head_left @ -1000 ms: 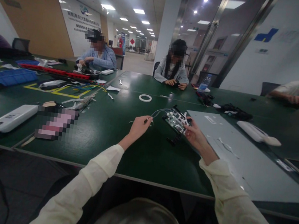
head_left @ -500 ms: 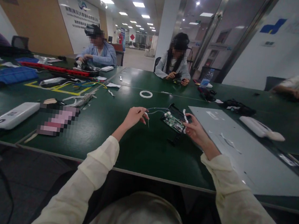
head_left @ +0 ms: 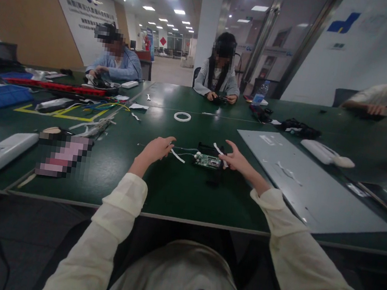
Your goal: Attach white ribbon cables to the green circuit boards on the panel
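A green circuit board (head_left: 208, 161) with black plastic parts around it lies on the dark green table (head_left: 186, 201). Thin cables (head_left: 187, 150) run from its left end toward my left hand (head_left: 157, 150). That hand has its fingers bent together near the cables, and a white strip (head_left: 178, 155) sticks out beside its fingertips; what exactly it grips is too small to tell. My right hand (head_left: 236, 160) is at the board's right end, index finger raised, with another white strip (head_left: 218, 149) at its fingers.
A white tape ring (head_left: 182, 117) lies beyond the board. To the right is a grey sheet (head_left: 302, 188) with scraps on it. A white device (head_left: 0, 153), a pink item (head_left: 65, 156) and a blue tray (head_left: 2, 97) are on the left. Several people sit around the table.
The board has gone from tilted to nearly level and lower at the table. My right index finger has lifted. The white strip by my left hand now shows more fully. The view has shifted slightly right.
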A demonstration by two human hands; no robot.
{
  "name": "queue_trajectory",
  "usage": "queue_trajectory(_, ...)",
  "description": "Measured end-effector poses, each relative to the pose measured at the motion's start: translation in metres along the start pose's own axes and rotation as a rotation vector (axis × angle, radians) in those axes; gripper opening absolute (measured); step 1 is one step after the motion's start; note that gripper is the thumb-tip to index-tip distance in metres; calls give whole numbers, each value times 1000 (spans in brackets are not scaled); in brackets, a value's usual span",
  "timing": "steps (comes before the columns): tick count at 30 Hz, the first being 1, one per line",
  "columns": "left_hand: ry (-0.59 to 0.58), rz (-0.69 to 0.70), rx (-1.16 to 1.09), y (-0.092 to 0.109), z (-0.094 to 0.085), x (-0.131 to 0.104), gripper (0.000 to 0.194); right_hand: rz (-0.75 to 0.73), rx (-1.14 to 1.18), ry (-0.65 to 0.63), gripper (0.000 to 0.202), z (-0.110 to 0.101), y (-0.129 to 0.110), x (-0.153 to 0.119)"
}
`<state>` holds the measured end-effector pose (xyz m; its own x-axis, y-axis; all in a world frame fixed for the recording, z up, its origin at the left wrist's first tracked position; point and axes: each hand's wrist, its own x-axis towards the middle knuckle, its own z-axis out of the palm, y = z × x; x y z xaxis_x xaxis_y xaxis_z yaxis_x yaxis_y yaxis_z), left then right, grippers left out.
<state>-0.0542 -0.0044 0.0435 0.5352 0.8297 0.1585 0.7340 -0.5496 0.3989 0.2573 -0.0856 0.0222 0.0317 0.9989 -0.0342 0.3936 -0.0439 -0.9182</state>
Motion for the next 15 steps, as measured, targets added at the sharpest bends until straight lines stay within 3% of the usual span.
queue_trajectory(4,23,-38,144,-4,2,1,40,-66,-344,238,74,-20,3,2)
queue_trajectory(7,34,-73,214,-5,3,1,45,-46,-647,543,56,-59,10,-5)
queue_trajectory(10,45,-126,300,-2,4,0,50,18,-771,886,45,-105,26,-22)
queue_trajectory(11,52,-140,335,-1,4,0,51,64,-789,960,44,-119,33,-29)
queue_trajectory(13,69,-156,395,1,5,-1,52,292,-781,1033,41,-141,50,-43)
queue_trajectory(15,87,-163,421,3,4,-2,50,495,-748,986,37,-155,66,-52)
